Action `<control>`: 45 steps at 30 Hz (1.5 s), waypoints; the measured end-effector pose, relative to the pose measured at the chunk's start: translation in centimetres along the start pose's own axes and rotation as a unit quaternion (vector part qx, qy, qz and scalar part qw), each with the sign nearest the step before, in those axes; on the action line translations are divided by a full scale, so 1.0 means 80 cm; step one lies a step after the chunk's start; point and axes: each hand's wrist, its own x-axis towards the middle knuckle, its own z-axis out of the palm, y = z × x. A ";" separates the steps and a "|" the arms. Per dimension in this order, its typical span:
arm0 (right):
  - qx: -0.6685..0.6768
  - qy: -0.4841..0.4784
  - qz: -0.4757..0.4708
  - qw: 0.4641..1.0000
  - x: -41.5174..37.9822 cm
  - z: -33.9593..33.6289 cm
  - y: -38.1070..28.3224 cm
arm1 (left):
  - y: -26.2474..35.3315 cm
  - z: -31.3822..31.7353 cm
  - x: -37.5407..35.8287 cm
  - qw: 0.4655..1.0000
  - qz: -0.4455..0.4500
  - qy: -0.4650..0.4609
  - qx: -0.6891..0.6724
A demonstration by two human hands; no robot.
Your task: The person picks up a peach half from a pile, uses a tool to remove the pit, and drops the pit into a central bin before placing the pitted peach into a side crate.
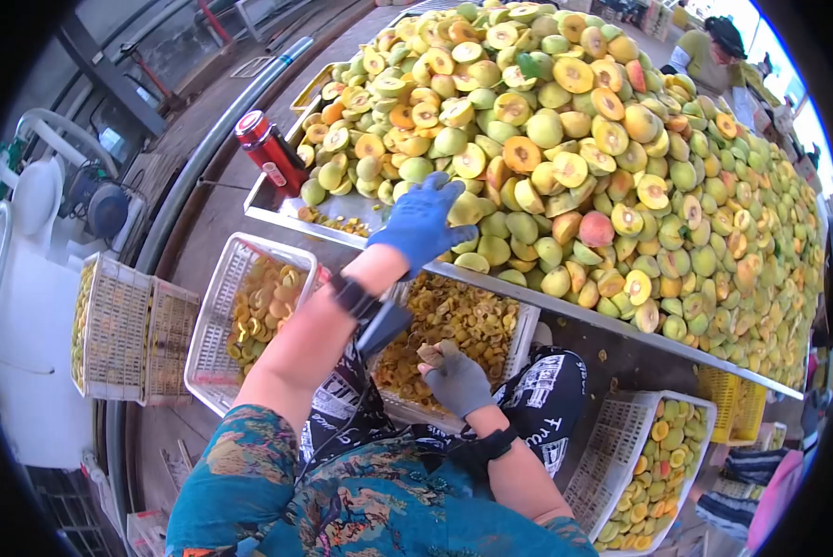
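My left hand (pixel 426 218), in a blue glove, reaches over the near edge of the metal table (pixel 518 288). Its fingers are spread at the lower edge of the heap of halved yellow-green fruit (pixel 546 130), and nothing shows in its grip. Lower down, my right hand (pixel 458 379), in a grey glove with bare fingertips, is closed above a white crate (pixel 525 339) of small cut fruit pieces (pixel 467 316). What its fingers hold, if anything, is too small to tell.
A red flask (pixel 272 156) stands at the table's left corner. White crates of fruit stand left (pixel 214 320) and right (pixel 602 446) of my legs, with stacked crates (pixel 115 325) farther left. A yellow crate (pixel 732 404) is under the table. Another person (pixel 709 60) is behind the heap.
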 end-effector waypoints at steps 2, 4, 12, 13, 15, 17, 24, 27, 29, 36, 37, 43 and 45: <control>0.039 0.091 -0.063 0.993 -0.003 0.015 0.003 | 0.024 0.011 0.025 0.989 -0.045 -0.055 0.130; 0.072 0.115 -0.064 0.989 0.002 -0.009 0.008 | 0.024 0.027 0.058 0.991 -0.051 -0.072 0.098; 0.183 0.230 -0.064 0.954 -0.022 -0.053 -0.046 | 0.014 -0.040 -0.056 0.658 -0.108 -0.057 -0.743; 0.180 0.225 -0.068 0.955 -0.026 -0.059 -0.061 | 0.015 -0.042 -0.076 0.589 -0.108 -0.042 -0.800; 0.220 0.192 -0.092 0.952 -0.044 -0.078 -0.095 | 0.016 -0.045 -0.117 0.487 -0.099 -0.016 -0.868; 0.213 0.198 -0.123 0.949 -0.057 -0.077 -0.117 | 0.033 -0.045 -0.149 0.578 -0.108 0.055 -0.807; 0.123 0.211 -0.172 0.954 -0.091 -0.069 -0.157 | 0.077 -0.063 -0.217 0.658 -0.065 0.097 -0.744; 0.126 0.224 -0.205 0.944 -0.099 -0.060 -0.166 | 0.079 -0.064 -0.233 0.670 -0.047 0.088 -0.736; 0.124 0.212 -0.197 0.949 -0.103 -0.052 -0.166 | 0.092 -0.070 -0.243 0.678 -0.041 0.133 -0.722; 0.109 0.187 -0.158 0.963 -0.115 -0.046 -0.184 | 0.112 -0.085 -0.256 0.719 -0.045 0.192 -0.666; 0.107 0.187 -0.158 0.964 -0.115 -0.046 -0.185 | 0.113 -0.083 -0.256 0.718 -0.045 0.192 -0.667; 0.129 0.137 -0.211 0.959 -0.114 -0.057 -0.186 | 0.108 -0.082 -0.246 0.609 -0.100 0.155 -0.771; 0.140 0.108 -0.200 0.964 -0.113 -0.057 -0.178 | 0.102 -0.079 -0.244 0.617 -0.106 0.149 -0.766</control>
